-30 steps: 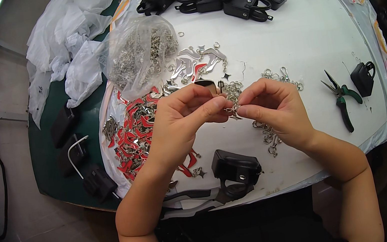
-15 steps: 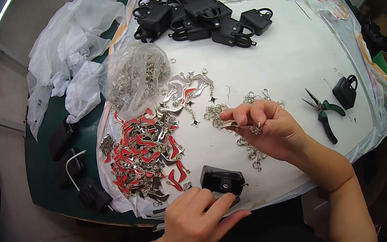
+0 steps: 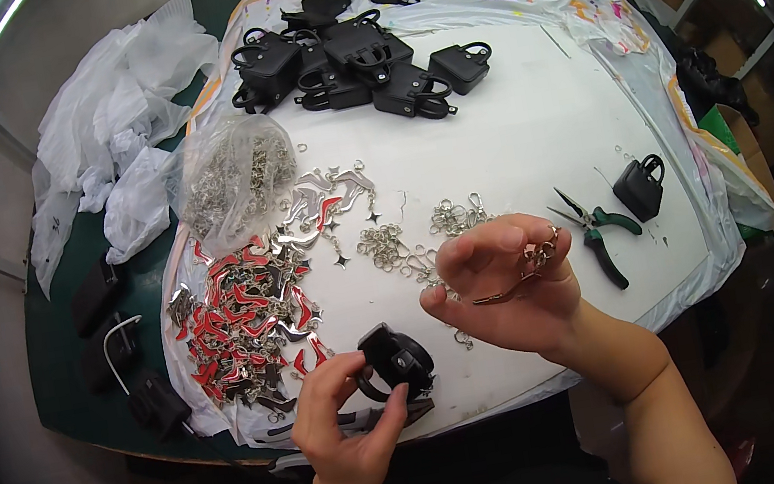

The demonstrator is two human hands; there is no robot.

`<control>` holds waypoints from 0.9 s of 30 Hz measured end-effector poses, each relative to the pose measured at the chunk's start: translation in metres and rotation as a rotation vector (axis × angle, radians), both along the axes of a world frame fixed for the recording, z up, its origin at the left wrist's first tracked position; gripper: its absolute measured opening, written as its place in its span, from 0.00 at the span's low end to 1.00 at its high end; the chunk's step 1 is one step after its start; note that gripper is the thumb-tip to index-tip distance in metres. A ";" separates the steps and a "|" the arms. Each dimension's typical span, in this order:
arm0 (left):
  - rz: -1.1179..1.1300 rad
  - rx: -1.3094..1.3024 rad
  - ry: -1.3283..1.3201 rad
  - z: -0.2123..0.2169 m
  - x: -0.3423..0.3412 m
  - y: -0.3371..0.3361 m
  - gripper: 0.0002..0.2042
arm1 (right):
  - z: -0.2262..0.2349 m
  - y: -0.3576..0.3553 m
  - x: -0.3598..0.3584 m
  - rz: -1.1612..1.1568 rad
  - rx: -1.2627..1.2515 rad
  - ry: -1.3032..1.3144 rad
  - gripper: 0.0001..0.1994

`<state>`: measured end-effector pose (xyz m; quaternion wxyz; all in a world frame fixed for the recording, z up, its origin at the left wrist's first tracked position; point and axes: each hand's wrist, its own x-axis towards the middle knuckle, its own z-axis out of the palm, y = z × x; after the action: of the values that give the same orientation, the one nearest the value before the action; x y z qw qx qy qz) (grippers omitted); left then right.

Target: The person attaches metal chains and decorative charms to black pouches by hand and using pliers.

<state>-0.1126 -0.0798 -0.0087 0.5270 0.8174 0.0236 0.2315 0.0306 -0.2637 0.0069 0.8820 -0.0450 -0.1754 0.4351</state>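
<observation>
A small black mini handbag (image 3: 393, 357) with a ring handle and a metal stud is pinched between the thumb and fingers of my left hand (image 3: 341, 432), at the near edge of the table. To the right, my right hand (image 3: 511, 288) is raised with its palm partly turned up. A metal charm on a short chain (image 3: 533, 257) hangs across its fingers, held near the index fingertip; its exact shape is hard to make out. Beyond that hand lie several silver clasps and rings (image 3: 393, 246). Left of the handbag spreads a heap of red, black and silver high-heel charms (image 3: 243, 326).
Green-handled pliers (image 3: 595, 234) rest beside another mini handbag (image 3: 642, 188) on the right. A clear bag of metal parts (image 3: 241, 184) stands behind the charms. Many black mini handbags (image 3: 368, 57) are piled at the back. Crumpled white plastic (image 3: 120, 122) covers the far left.
My left fingers, which rested against the mini handbag, now grip it and have tilted it up. My right hand has turned its palm upward with the charm. The whole view has shifted.
</observation>
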 end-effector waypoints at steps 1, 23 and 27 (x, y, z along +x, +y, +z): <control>0.016 -0.086 0.014 0.003 -0.001 -0.001 0.21 | 0.001 -0.001 -0.002 0.007 0.015 0.002 0.06; -0.163 -0.490 0.169 -0.006 0.022 -0.005 0.11 | -0.014 0.008 -0.012 -0.231 -0.980 -0.800 0.05; -0.157 -0.306 0.098 -0.007 0.022 -0.003 0.13 | -0.020 0.014 -0.025 -0.327 -0.937 -0.594 0.06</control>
<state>-0.0901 -0.0833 -0.0161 0.6600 0.7372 0.0203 0.1432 0.0058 -0.2501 -0.0132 0.7367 -0.5774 -0.1950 0.2931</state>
